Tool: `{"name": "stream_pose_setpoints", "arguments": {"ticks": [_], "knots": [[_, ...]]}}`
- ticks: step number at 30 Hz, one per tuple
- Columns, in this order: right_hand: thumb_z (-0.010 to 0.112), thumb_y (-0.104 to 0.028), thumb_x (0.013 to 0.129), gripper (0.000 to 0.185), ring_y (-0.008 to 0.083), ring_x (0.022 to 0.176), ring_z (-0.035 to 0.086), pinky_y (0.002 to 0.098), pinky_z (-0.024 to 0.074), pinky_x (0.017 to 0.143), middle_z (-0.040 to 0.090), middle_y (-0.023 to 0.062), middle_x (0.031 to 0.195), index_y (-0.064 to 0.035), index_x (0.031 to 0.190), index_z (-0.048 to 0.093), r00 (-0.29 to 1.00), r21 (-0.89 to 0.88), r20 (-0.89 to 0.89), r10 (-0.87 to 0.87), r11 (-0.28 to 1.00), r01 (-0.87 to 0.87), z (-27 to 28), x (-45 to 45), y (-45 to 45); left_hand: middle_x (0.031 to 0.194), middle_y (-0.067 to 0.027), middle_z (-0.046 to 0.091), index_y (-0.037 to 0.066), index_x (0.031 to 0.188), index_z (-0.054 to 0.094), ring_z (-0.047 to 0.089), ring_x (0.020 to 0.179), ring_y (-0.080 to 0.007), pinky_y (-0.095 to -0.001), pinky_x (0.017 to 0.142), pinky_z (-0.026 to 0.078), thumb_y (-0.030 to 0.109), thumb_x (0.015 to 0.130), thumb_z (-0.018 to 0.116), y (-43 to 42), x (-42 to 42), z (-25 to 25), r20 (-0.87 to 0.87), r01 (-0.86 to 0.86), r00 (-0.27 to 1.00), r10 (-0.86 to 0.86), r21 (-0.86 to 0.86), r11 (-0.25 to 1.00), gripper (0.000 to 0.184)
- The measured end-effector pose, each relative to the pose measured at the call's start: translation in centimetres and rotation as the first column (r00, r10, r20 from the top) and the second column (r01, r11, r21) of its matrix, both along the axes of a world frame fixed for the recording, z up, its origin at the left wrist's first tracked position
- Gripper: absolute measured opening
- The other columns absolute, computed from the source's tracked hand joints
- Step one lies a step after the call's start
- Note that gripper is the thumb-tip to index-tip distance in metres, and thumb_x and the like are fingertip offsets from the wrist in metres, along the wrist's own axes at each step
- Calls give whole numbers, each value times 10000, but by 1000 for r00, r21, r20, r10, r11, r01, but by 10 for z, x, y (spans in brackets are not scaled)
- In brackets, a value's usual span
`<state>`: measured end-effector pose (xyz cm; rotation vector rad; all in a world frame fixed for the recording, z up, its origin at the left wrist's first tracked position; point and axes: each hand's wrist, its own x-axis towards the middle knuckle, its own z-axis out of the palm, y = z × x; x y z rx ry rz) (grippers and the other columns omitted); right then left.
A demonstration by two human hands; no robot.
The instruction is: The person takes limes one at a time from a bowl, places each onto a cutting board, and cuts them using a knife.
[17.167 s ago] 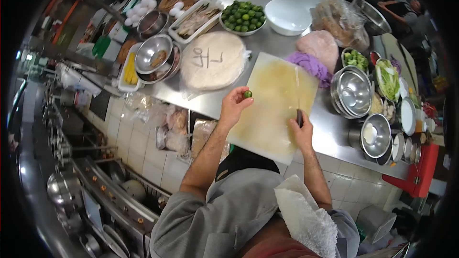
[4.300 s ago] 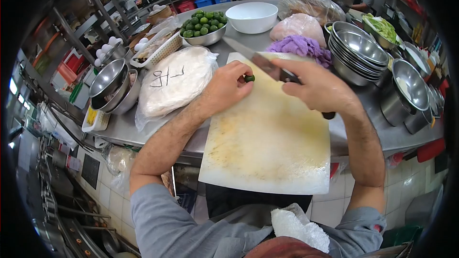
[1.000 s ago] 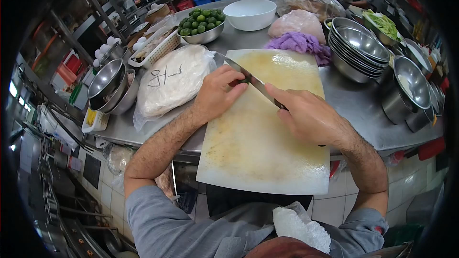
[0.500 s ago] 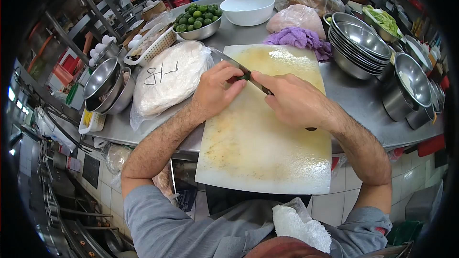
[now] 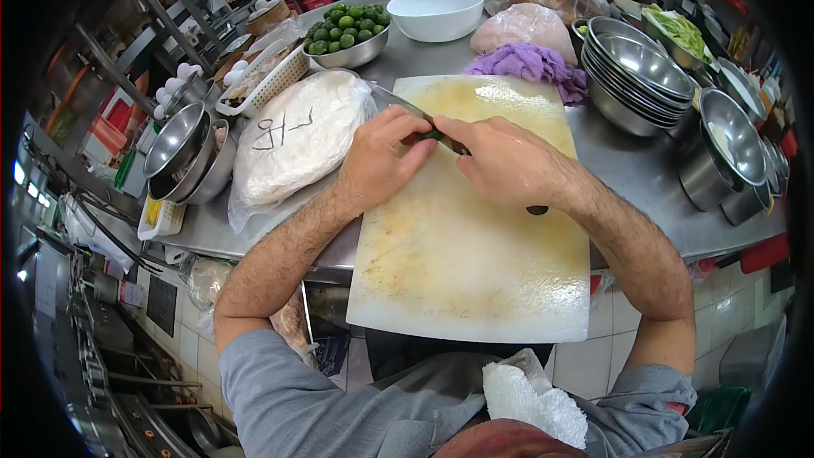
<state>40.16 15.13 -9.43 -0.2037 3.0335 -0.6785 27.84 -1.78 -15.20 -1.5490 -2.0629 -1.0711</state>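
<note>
My right hand [image 5: 515,161] is wrapped round the dark handle of a kitchen knife [image 5: 405,104]. The blade points up and left over the far left part of the cutting board [image 5: 466,271], and the handle's end shows below my palm. My left hand [image 5: 386,153] is closed in a pinch close to the blade. Between its fingertips a bit of dark green shows, apparently a lime [image 5: 432,134], mostly hidden by the fingers. A metal bowl heaped with green limes [image 5: 343,32] stands beyond my left hand.
Left of the board lies a plastic-wrapped white package [image 5: 292,140] with black marking. Nested metal bowls [image 5: 182,153] and a white basket [image 5: 263,85] are farther left. A white bowl [image 5: 437,13], purple cloth [image 5: 526,64] and stacked metal bowls [image 5: 636,76] stand at the back and right.
My right hand and the knife handle have shifted slightly up and to the left, closer to my left hand. The left hand has barely moved.
</note>
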Motion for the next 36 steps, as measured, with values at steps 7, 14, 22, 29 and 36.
{"name": "stream_pose_setpoints", "arguments": {"ticks": [7, 14, 22, 29, 36], "knots": [[526, -60, 868, 494, 403, 917, 644, 456, 508, 799, 662, 241, 983, -55, 1355, 442, 1000, -14, -10, 1, 1000, -1, -4, -7, 0, 896, -69, 651, 10, 953, 661, 628, 705, -155, -281, 640, 506, 9, 764, 744, 0, -1, -1, 7, -4, 1000, 4, 1, 1000, 206], [555, -60, 850, 499, 267, 751, 659, 372, 514, 701, 678, 161, 895, -72, 1346, 501, 974, -214, -227, 18, 974, -68, 10, 14, 20, 919, -75, 660, 1, 973, 658, 657, 768, -151, -266, 687, 528, 39, 774, 744, 0, -4, 1, 82, -28, 996, 27, 6, 1000, 220], [584, -41, 884, 541, 42, 467, 438, 222, 370, 420, 625, 52, 850, -24, 1408, 453, 885, -471, -371, -282, 878, 83, 23, 18, 64, 901, -129, 669, -5, 972, 675, 659, 776, -207, -305, 723, 528, 122, 793, 713, 63, -80, 58, -134, -145, 979, 151, 51, 988, 223], [603, -64, 859, 558, 228, 951, 635, 335, 465, 909, 671, 195, 1050, 8, 1389, 445, 756, -312, -583, -298, 941, 131, 8, 7, 67, 1002, -176, 677, 15, 1035, 693, 649, 932, -322, -390, 869, 509, 182, 781, 698, 141, -195, 73, -234, -379, 901, 366, -12, 925, 304], [564, -103, 894, 509, 401, 1142, 566, 454, 447, 977, 604, 257, 1201, 12, 1374, 441, 814, -237, -517, -267, 958, 163, 12, 13, 60, 1137, -128, 669, 188, 1106, 710, 629, 1086, -327, -477, 955, 496, 164, 768, 691, 80, -230, 122, -422, -651, 752, 507, -351, 673, 339]]}}
